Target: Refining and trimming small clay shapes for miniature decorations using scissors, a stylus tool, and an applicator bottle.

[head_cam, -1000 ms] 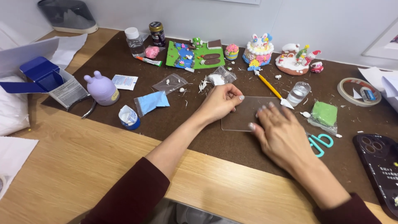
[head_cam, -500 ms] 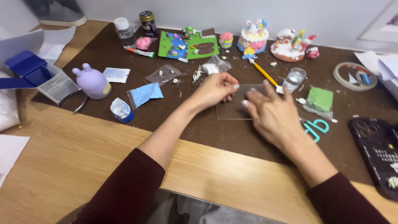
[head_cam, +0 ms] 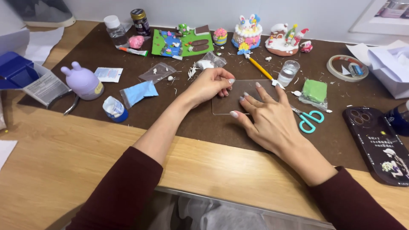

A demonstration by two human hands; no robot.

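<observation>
A clear flat plastic sheet (head_cam: pixel 230 103) lies on the brown mat (head_cam: pixel 191 123) in the middle of the desk. My left hand (head_cam: pixel 208 85) rests at its left upper edge, fingers curled and fingertips pinching the rim. My right hand (head_cam: pixel 268 119) lies flat on the sheet's right part, fingers spread and pressing down. Just right of that hand lie teal-handled scissors (head_cam: pixel 310 119), and behind them a green clay block (head_cam: pixel 314 90) in a clear bag.
Clay models (head_cam: pixel 247 32) stand along the back. A yellow tool (head_cam: pixel 260 69), small glass cup (head_cam: pixel 289 72), tape roll (head_cam: pixel 343 68), blue clay bag (head_cam: pixel 138 93), purple rabbit-shaped bottle (head_cam: pixel 83 83) and small tub (head_cam: pixel 114 108) surround the sheet. A black phone (head_cam: pixel 379 142) lies at right.
The view has shifted and drawn nearer. My right hand has slid a little toward me and spread flatter on the sheet; my left hand stays at the sheet's left edge.
</observation>
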